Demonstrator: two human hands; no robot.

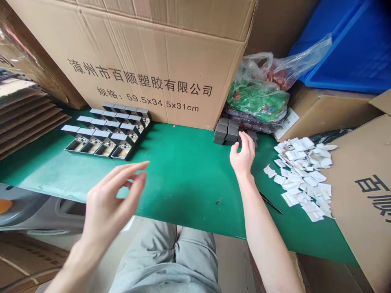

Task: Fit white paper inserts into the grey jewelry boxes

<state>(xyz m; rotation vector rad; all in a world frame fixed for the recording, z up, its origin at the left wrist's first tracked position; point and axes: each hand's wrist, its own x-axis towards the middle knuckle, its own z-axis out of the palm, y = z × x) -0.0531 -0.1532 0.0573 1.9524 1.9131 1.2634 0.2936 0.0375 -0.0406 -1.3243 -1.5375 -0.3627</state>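
My left hand (114,199) hangs over the near edge of the table with nothing in it. Its thumb and forefinger are apart, and the other fingers are bent. At the back of the table my right hand (243,156) reaches to a stack of small dark grey boxes (222,131). Its thumb and fingers are apart at the boxes; whether they touch one I cannot tell. On the left stand rows of small black boxes (105,148) with raised lids, light on their upper faces, and small parts inside.
A heap of small white pieces (305,175) lies at the right, with dark tweezers (271,202) beside my right forearm. Behind are a large carton (159,53), bags of green and red items (259,99) and a blue bin (345,53). Cardboard sheets (27,114) are stacked left.
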